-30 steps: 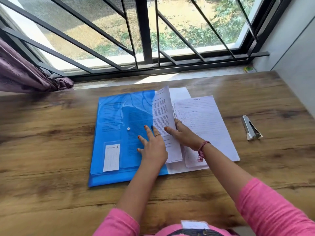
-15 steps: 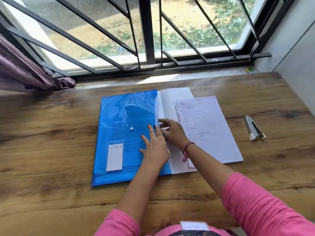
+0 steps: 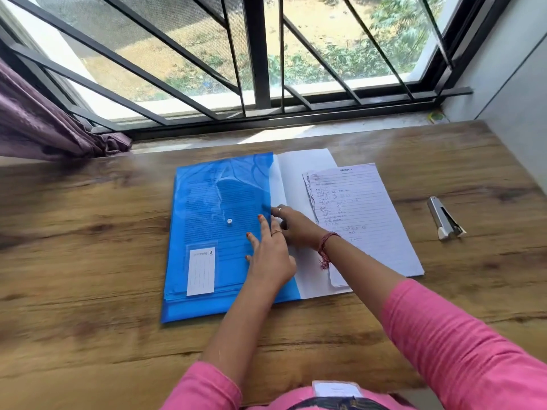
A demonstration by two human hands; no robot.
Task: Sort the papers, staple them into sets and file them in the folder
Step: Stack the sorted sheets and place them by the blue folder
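From the head view, a blue folder point(image 3: 219, 232) lies flat on the wooden counter point(image 3: 88, 247), printed sheets showing through its cover. The left hand point(image 3: 270, 255) rests on the folder's right part, fingers straight and slightly spread. The right hand point(image 3: 296, 227) lies just beside it on a white sheet point(image 3: 305, 173) at the folder's edge; whether it pinches anything I cannot tell. Handwritten papers point(image 3: 361, 214) lie to the right, a stapler point(image 3: 445, 221) well apart.

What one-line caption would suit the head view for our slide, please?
At a wooden desk, both hands slide printed sheets into a blue folder; handwritten pages and a stapler wait alongside.
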